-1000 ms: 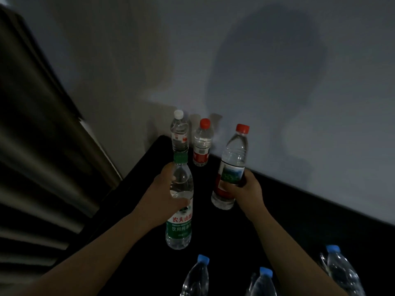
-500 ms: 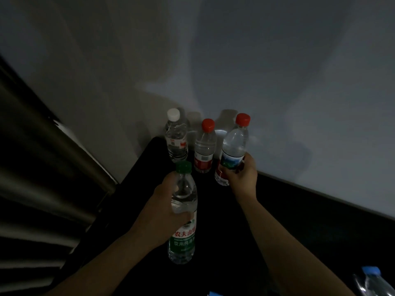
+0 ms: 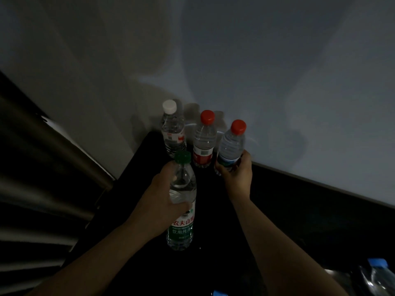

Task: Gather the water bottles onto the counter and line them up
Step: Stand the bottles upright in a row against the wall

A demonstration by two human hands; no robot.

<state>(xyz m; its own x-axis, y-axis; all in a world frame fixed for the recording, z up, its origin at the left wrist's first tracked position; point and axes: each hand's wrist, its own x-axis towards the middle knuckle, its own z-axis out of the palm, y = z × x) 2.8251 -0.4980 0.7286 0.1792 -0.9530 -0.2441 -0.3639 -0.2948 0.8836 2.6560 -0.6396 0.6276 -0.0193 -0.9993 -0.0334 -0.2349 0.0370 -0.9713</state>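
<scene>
Green-capped bottle (image 3: 181, 201) is clenched in the left hand (image 3: 159, 201); right hand's (image 3: 236, 177) fingers grasp a red-capped bottle (image 3: 232, 146) beside two others on the black table (image 3: 299, 221).

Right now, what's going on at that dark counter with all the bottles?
A person is lining up water bottles along the wall. The right hand grips a red-capped bottle beside two already standing there: a white-capped bottle and another red-capped one. The left hand grips a taller green-capped bottle upright, nearer the camera. A blue-capped bottle waits at the lower right of the black counter.
</scene>
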